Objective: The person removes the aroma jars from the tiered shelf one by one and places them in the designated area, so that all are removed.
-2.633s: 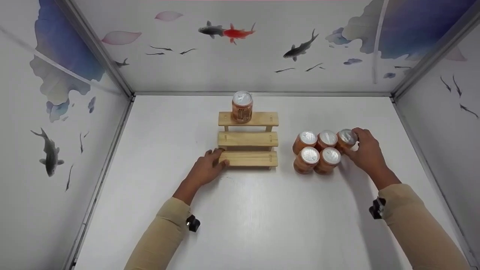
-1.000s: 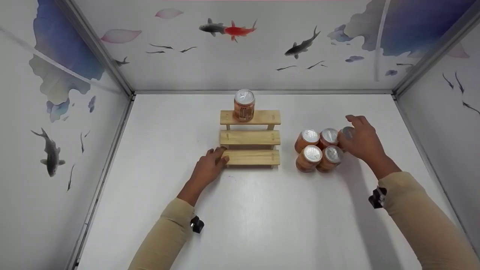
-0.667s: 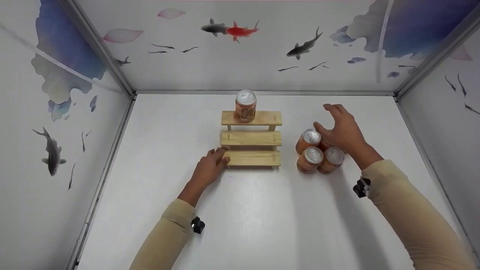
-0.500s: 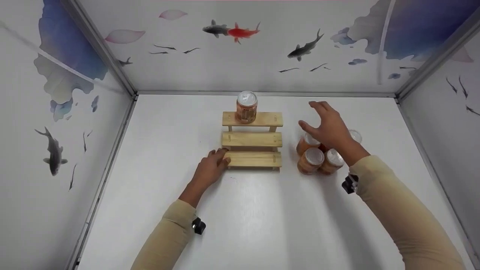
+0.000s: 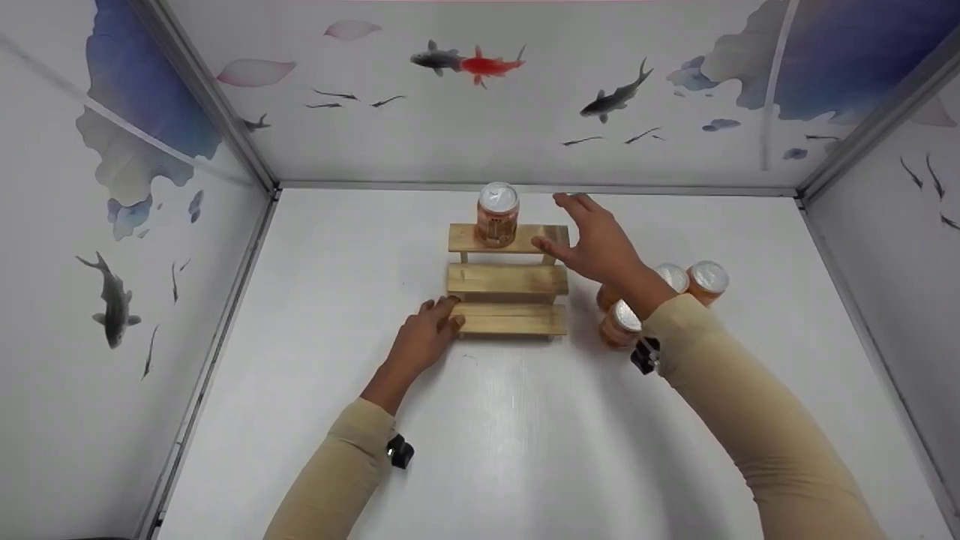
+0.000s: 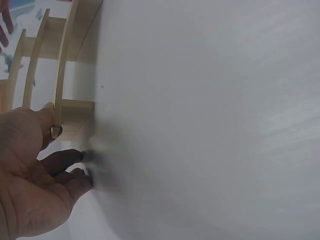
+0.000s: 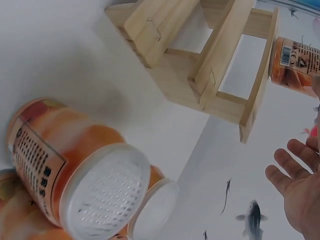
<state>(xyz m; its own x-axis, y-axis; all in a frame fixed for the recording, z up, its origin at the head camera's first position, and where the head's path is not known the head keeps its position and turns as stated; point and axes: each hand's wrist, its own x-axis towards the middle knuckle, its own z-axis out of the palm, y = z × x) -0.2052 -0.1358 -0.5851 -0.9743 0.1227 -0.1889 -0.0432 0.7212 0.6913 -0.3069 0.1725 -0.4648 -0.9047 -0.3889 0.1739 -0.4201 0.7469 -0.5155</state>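
A three-step wooden rack stands on the white table. My left hand pinches the left end of its lowest step; in the left wrist view, the thumb of that hand lies on the board's edge. On the top step, left of its middle, one orange can with a silver top stands upright. My right hand holds nothing, fingers spread and thumb apart, over the rack's right side near that can. Below its wrist is a cluster of similar cans, partly hidden by the forearm.
In the right wrist view a can with a fruit print and dotted lid looms close. White walls painted with fish enclose the table on the back and both sides. Dark wrist cameras sit at both cuffs.
My right hand has let go of the cluster's rightmost can, lifted, and moved left over the others to the rack's top step. My left hand keeps its place on the lowest step.
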